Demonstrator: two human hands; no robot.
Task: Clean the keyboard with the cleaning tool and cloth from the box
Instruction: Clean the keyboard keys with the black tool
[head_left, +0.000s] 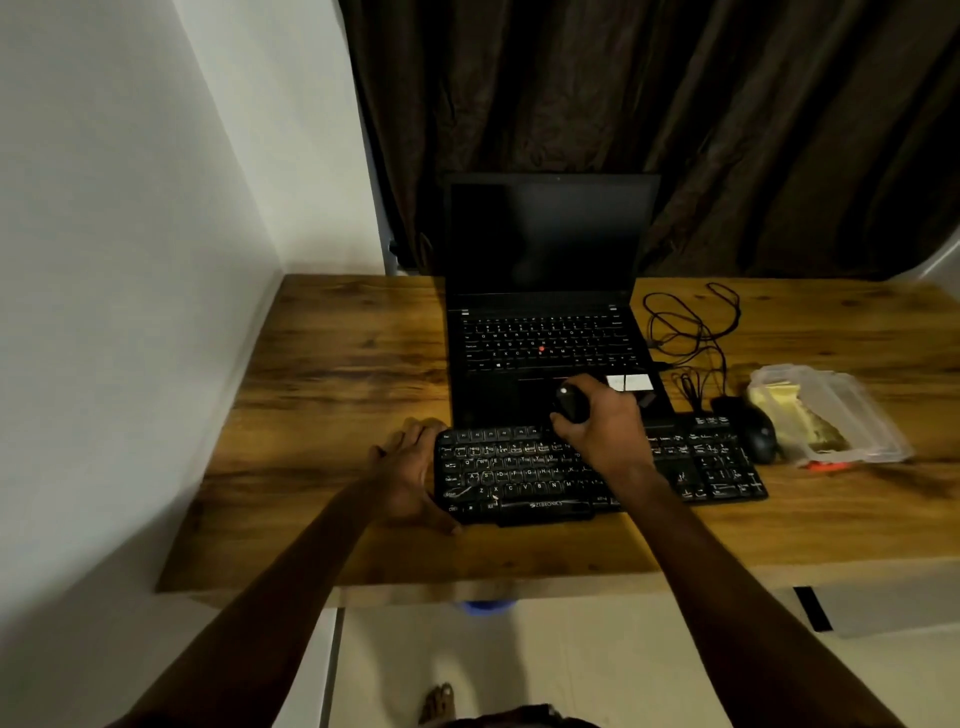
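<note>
A plain white wall (130, 260) fills the left of the frame, meeting a brown wood-grain desk (332, 364) at centre. The left hand (410, 467) lies flat, fingers straight and close together, against the left end of the black full-size keyboard (519, 478) in the lower middle. Above its top row the right hand (602, 426) curls its fingers round a black rounded cleaning tool (570, 404) (brush end hidden). Behind stands an open black laptop (545, 312) before a dark brown curtain (675, 104). Rightward lie tangled black cables (685, 327), a black mouse (753, 428) and a clear plastic box (852, 410) holding a yellow cloth (784, 410)
</note>
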